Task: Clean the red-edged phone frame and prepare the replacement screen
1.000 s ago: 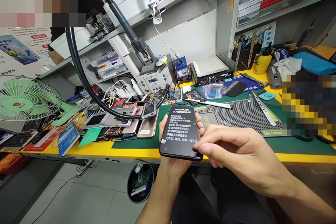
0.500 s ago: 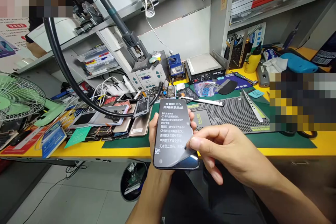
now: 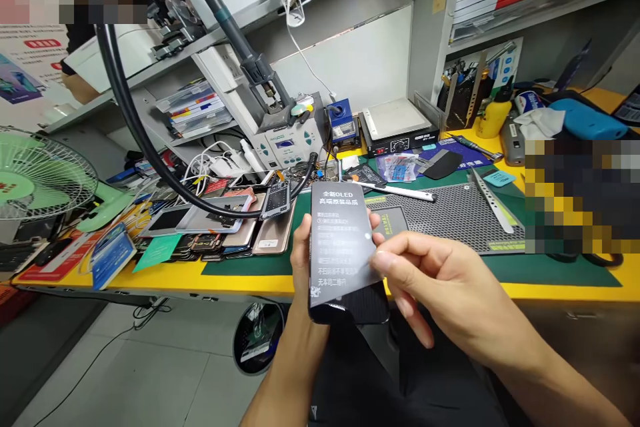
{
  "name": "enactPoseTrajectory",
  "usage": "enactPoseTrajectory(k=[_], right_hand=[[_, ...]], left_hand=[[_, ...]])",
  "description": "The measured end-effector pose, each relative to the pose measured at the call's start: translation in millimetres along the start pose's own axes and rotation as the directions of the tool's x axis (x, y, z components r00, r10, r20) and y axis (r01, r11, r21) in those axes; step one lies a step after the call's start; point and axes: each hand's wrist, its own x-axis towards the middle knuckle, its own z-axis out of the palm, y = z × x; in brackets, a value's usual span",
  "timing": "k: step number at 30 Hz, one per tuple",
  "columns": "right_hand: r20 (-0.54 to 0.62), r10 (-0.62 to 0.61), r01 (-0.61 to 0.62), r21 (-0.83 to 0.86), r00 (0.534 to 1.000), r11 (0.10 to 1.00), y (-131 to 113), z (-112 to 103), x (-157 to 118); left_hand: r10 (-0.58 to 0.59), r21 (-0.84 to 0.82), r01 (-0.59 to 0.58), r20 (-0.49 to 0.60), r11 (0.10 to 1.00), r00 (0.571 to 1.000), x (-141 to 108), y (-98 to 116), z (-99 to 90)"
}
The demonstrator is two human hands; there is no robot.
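Observation:
A black phone (image 3: pixel 365 307) lies face up in my left hand (image 3: pixel 301 257), whose fingers wrap round both its sides. Over its screen is a printed film (image 3: pixel 343 233) with white Chinese text and "OLED". The film's lower right corner is lifted, and glossy black glass shows beneath it along the bottom. My right hand (image 3: pixel 425 273) pinches the film's edge between thumb and forefinger at the phone's right side; its other fingers hang loosely curled below.
Behind the phone, a perforated black mat (image 3: pixel 440 217) lies on a green mat (image 3: pixel 545 270), with tweezers (image 3: pixel 493 200) and a white pen (image 3: pixel 400 191). Phones (image 3: pixel 273 233) are piled at left, near a green fan (image 3: pixel 45 173). A black hose (image 3: pixel 135 127) arches over the bench.
The film has been peeled further up from the lower right corner, baring more of the black glass. My right hand has moved slightly up relative to the phone. The view has shifted a little.

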Motion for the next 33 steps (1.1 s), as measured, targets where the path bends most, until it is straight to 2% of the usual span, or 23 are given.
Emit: enactPoseTrajectory(k=[5,10,13,16,19,25,30,33], right_hand=[[-0.091,-0.090,0.076,-0.148,0.992,0.986,-1.7,1.7,2.6],[-0.166,-0.103,0.069,-0.198,0.981,0.978,-2.2,0.4,8.8],[-0.176,-0.106,0.079,-0.149,0.979,0.986,-5.0,-0.5,14.5],[-0.190,-0.100,0.100,-0.007,0.977,0.995,-13.3,0.9,23.2],[-0.228,-0.095,0.119,0.091,0.969,0.989,-29.0,2.9,33.6],[-0.300,-0.145,0.170,0.058,0.943,0.984,-83.3,-2.1,64.2],[-0.352,-0.234,0.244,-0.017,0.906,0.970,-127.3,-26.9,90.3],[-0.386,-0.303,0.279,-0.119,0.871,0.953,-128.8,-44.6,87.0]], left_hand=[[-0.008,0.033,0.009,-0.017,0.999,1.000,-1.9,-2.5,-6.3],[-0.037,0.023,0.037,-0.018,0.999,0.999,-0.6,0.3,-11.9],[-0.052,0.003,0.052,-0.004,0.999,0.999,-2.2,1.4,-17.3],[-0.128,-0.006,0.128,0.055,0.992,0.990,-7.6,3.3,-25.6],[-0.214,-0.005,0.217,0.152,0.976,0.965,-14.7,6.9,-36.0],[-0.237,-0.029,0.256,0.290,0.966,0.927,-27.6,13.9,-54.3],[-0.161,-0.064,0.195,0.352,0.979,0.922,-34.0,14.0,-63.6],[-0.104,-0.092,0.148,0.367,0.985,0.925,-39.0,15.3,-66.5]])
